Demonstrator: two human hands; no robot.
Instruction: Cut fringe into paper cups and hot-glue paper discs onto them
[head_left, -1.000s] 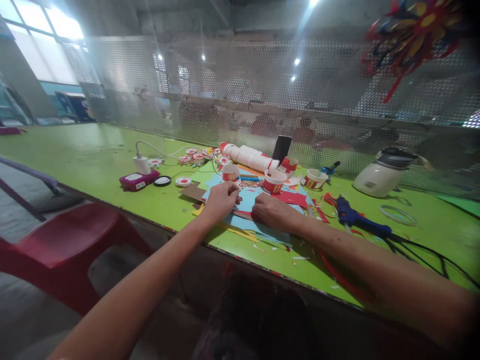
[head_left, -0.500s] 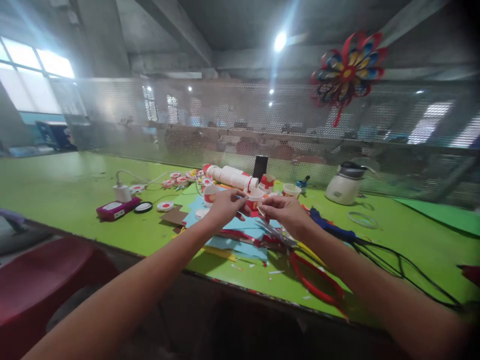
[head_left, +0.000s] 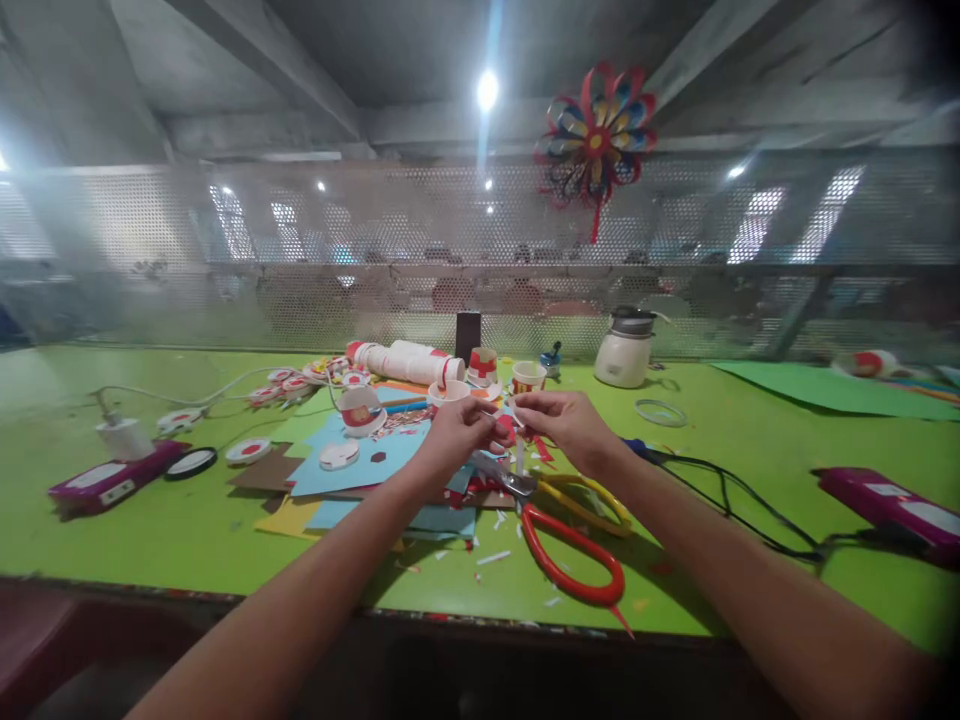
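My left hand [head_left: 466, 432] is over the paper pile with its fingers curled and thumb and fingertips together. Whatever it pinches, if anything, is too small to make out. Close beside it, my right hand [head_left: 561, 422] pinches a small whitish piece [head_left: 513, 406], seemingly paper. Just beyond my left hand stands a paper cup [head_left: 448, 393], partly hidden by the fingers. Below the hands lie large scissors [head_left: 574, 560] with one red and one yellow handle, blades toward the pile. Blue paper sheets [head_left: 397, 465] lie under and left of my left hand.
Left are a cut cup [head_left: 361, 412], a white disc [head_left: 339, 456], a purple power strip [head_left: 120, 475] and several red-and-white discs. Behind stand joined cups [head_left: 409, 362], a phone [head_left: 469, 335] and a white kettle [head_left: 624, 350]. Black cable [head_left: 724, 480] runs right.
The view has turned right, so the table's things appear further left and a second purple power strip shows at right. My hands stay close together, now to the right of the paper cup.
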